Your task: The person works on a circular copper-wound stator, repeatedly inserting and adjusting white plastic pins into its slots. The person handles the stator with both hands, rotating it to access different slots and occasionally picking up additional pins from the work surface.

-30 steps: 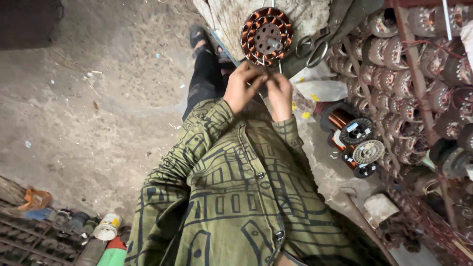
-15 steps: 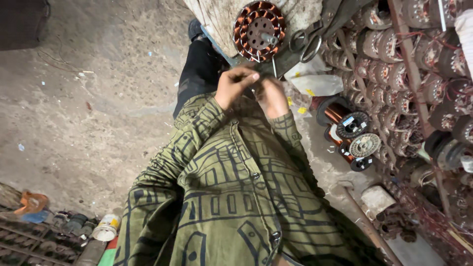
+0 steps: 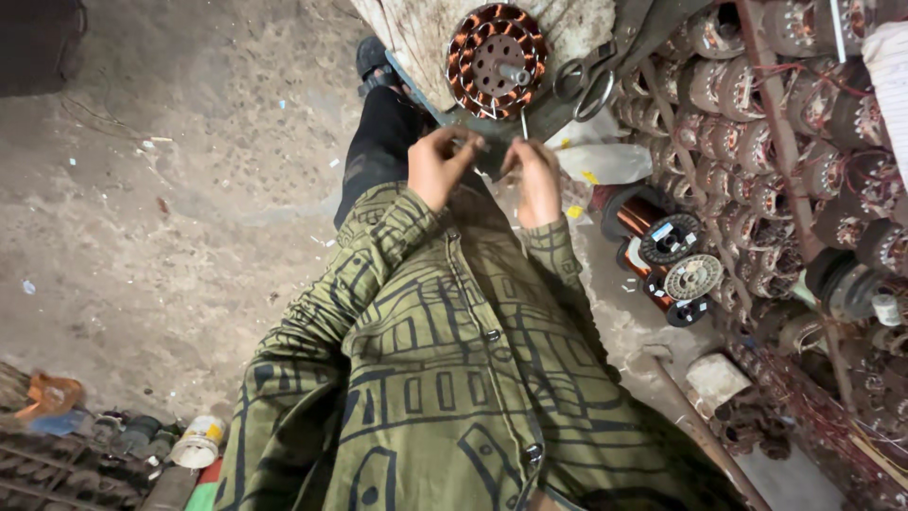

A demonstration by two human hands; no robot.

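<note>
Both hands sit slightly lower now: left hand (image 3: 437, 168) and right hand (image 3: 535, 180) pinch thin wire below the copper-wound stator (image 3: 497, 61) at the workbench (image 3: 416, 38) edge.

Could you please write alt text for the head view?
Two bare hands, left hand and right hand, pinch thin wire beneath a round copper-wound motor stator on a worn bench. Green patterned sleeves fill the foreground; copper wire spools lie right.
</note>
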